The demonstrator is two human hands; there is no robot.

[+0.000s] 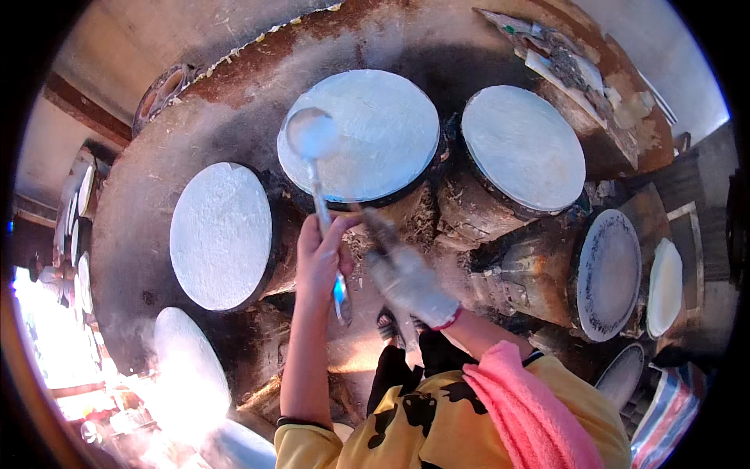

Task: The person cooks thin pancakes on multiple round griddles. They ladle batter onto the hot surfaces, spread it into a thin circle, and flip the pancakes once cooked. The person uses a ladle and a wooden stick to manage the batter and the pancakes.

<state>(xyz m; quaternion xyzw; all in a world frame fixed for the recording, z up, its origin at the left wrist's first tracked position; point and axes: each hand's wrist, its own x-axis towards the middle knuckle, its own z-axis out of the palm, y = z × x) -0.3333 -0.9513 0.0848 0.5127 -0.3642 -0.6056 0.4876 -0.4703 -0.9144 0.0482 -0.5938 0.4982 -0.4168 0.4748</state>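
My bare left hand (321,255) grips the handle of a metal ladle (317,187). The ladle's round bowl hangs over the left part of the middle round griddle, in front of its thin white layer of batter (381,129). In a pale work glove, my right hand (413,284) is closed around a dark, blurred tool (382,230), whose kind I cannot make out. Both hands are close together on the near side of that griddle. White layers also cover the left griddle (221,237) and the right griddle (523,148).
Farther right is a griddle with a grey, dark-specked surface (609,275), beside a pale round sheet (665,288). Steam drifts over the curved brown stove top (140,193). Scraps lie on a ledge (565,70) at upper right. More griddles stand at lower left in glare.
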